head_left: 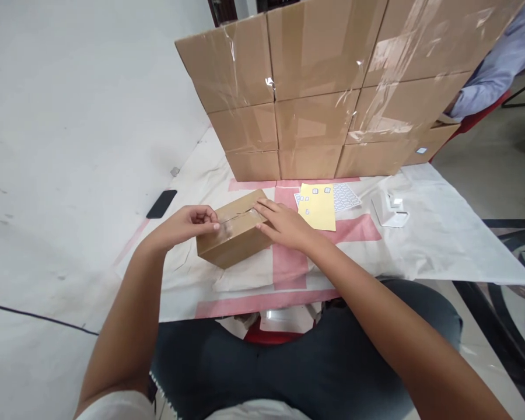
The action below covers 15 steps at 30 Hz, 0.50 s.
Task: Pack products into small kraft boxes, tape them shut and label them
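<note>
A closed brown cardboard box (234,249) lies on the table in front of me, with a strip of clear tape along the seam of its top. My left hand (196,223) is at the box's left end, its fingers curled and pinched at the tape's end, though the tape between them is hard to make out. Flat on the right part of the box top rests my right hand (284,224), its fingers spread over the tape and the seam. The hand holds nothing.
Taped boxes (315,116) stand stacked behind. Right of my box are a yellow sheet (324,216), a sticker sheet (346,197) and a white tape dispenser (391,210). A black phone (161,204) lies left. A person's sleeve (490,84) shows at the upper right.
</note>
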### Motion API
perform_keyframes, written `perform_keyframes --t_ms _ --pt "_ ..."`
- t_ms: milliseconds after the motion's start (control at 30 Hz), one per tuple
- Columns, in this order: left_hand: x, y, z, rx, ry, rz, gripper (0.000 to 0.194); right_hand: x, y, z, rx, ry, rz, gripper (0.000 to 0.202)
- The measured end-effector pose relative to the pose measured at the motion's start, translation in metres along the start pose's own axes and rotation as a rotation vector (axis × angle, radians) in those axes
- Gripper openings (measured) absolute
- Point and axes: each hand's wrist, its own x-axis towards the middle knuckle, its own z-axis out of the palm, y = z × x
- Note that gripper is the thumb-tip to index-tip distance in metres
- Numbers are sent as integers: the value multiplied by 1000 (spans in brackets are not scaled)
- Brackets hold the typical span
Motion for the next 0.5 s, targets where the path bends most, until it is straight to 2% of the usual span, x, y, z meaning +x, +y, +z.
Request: perform_keyframes --t_ms 233,367,500 --pt "18 -9 13 151 89 -45 36 -2 -2 -1 9 6 -4 58" --pt "23 -15 14 317 103 -57 40 -2 -1 -1 10 5 1 57" --pt "27 -25 12 563 215 -115 58 -2 -3 -2 10 -8 -17 56"
